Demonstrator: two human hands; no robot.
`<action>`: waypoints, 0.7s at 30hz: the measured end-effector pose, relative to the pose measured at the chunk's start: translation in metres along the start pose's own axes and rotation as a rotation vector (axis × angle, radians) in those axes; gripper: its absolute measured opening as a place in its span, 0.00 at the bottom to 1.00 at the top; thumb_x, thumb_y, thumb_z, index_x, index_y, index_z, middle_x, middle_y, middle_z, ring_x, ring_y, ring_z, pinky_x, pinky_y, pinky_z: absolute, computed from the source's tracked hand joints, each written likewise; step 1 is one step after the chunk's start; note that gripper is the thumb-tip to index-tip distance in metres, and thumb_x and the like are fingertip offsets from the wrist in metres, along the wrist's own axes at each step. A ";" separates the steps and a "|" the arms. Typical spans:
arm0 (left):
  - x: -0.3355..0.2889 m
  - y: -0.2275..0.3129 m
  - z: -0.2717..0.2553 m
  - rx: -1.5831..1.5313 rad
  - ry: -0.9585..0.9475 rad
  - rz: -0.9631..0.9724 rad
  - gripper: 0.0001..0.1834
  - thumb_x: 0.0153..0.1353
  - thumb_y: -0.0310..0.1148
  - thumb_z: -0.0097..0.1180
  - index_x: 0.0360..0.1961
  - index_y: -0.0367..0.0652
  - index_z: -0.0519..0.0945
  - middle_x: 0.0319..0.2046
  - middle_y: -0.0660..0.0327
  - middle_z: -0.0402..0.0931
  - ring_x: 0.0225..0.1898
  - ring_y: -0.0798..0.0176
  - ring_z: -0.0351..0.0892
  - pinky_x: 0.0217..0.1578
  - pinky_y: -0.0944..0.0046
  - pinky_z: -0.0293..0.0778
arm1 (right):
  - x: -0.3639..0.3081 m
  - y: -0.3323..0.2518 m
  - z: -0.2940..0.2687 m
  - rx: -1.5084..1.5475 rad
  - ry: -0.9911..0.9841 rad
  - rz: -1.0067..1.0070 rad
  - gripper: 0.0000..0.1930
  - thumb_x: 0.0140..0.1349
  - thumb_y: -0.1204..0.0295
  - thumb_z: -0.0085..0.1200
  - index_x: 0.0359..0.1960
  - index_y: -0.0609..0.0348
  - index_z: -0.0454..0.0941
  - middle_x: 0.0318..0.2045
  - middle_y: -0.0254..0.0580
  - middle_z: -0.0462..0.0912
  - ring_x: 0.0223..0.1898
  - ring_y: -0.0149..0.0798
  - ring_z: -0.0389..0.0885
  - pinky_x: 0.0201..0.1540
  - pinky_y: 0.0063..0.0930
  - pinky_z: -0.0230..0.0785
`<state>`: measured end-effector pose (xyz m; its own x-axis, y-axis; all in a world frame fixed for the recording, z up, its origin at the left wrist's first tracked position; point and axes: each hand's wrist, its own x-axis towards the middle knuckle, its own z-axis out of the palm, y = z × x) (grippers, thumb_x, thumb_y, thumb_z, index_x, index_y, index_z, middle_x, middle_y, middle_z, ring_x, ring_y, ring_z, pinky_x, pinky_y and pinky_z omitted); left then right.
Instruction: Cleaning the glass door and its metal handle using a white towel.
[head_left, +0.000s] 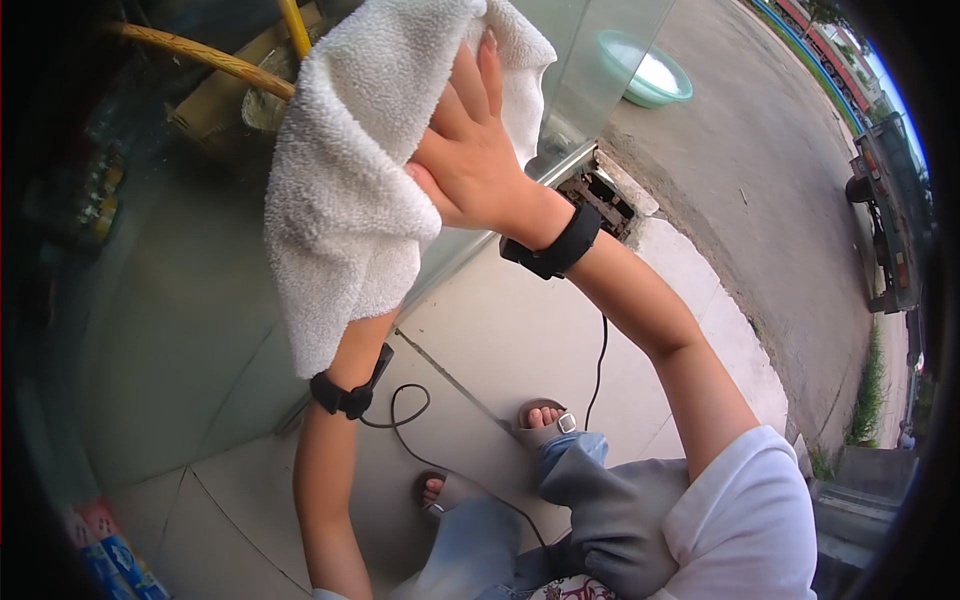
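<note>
Right hand [475, 150] flat, fingers spread, pressing white towel [345, 190] against glass pane [180, 300]. Left hand hidden behind towel; its state cannot be told.

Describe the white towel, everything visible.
The towel is white, thick looped terry, looks clean and soft. It is bunched and draped, hanging in folds against the glass pane. The right hand presses flat on its upper right part; the left hand is hidden behind its lower part, only the wrist with a black band showing below.
</note>
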<state>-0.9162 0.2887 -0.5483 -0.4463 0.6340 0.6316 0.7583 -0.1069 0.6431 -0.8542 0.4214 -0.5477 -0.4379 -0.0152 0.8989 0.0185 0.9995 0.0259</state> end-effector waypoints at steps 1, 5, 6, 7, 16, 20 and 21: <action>0.005 -0.003 -0.016 0.258 0.082 0.167 0.20 0.54 0.36 0.50 0.47 0.38 0.67 0.45 0.51 0.67 0.47 0.53 0.65 0.49 0.61 0.60 | 0.019 -0.017 -0.001 0.035 0.017 -0.049 0.15 0.55 0.58 0.37 0.37 0.47 0.73 0.56 0.44 0.58 0.62 0.50 0.44 0.60 0.53 0.23; -0.012 -0.018 -0.087 0.731 0.269 0.209 0.24 0.54 0.42 0.48 0.47 0.35 0.65 0.45 0.49 0.66 0.47 0.50 0.65 0.48 0.59 0.59 | 0.059 -0.081 0.001 0.276 0.043 -0.154 0.10 0.51 0.59 0.44 0.32 0.44 0.71 0.54 0.41 0.61 0.60 0.46 0.50 0.57 0.56 0.38; -0.021 -0.021 -0.103 0.832 0.291 0.172 0.25 0.55 0.43 0.48 0.47 0.35 0.65 0.45 0.49 0.66 0.47 0.50 0.65 0.48 0.58 0.59 | 0.063 -0.093 0.001 0.328 0.020 -0.185 0.12 0.49 0.59 0.46 0.35 0.44 0.71 0.53 0.41 0.62 0.59 0.45 0.52 0.56 0.55 0.41; -0.031 -0.026 -0.118 0.936 0.298 0.136 0.26 0.55 0.44 0.47 0.47 0.34 0.64 0.44 0.48 0.66 0.48 0.49 0.65 0.48 0.57 0.59 | 0.062 -0.103 0.004 0.391 -0.009 -0.195 0.14 0.48 0.60 0.46 0.37 0.45 0.71 0.53 0.41 0.62 0.59 0.45 0.53 0.57 0.51 0.42; -0.097 -0.081 -0.198 0.537 0.601 -0.032 0.16 0.53 0.28 0.49 0.43 0.33 0.70 0.43 0.52 0.71 0.41 0.56 0.72 0.43 0.60 0.66 | 0.033 -0.174 0.058 0.621 -0.324 -0.309 0.25 0.48 0.60 0.49 0.52 0.44 0.65 0.54 0.38 0.61 0.55 0.39 0.58 0.55 0.33 0.51; -0.088 -0.079 -0.193 0.483 0.652 0.007 0.16 0.53 0.28 0.48 0.42 0.32 0.70 0.42 0.51 0.71 0.41 0.56 0.72 0.43 0.61 0.66 | 0.036 -0.169 0.058 0.515 -0.346 -0.275 0.24 0.49 0.61 0.50 0.51 0.46 0.66 0.51 0.33 0.64 0.55 0.33 0.58 0.58 0.30 0.46; -0.081 -0.073 -0.192 0.440 0.649 0.049 0.16 0.53 0.28 0.48 0.42 0.31 0.70 0.42 0.51 0.71 0.41 0.56 0.72 0.43 0.61 0.65 | 0.038 -0.167 0.057 0.517 -0.345 -0.281 0.24 0.49 0.61 0.50 0.51 0.46 0.66 0.51 0.33 0.64 0.55 0.33 0.58 0.58 0.30 0.46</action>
<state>-1.0267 0.0980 -0.5633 -0.4929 0.0480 0.8687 0.8425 0.2755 0.4628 -0.9247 0.2556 -0.5431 -0.6263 -0.3522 0.6955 -0.5320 0.8452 -0.0511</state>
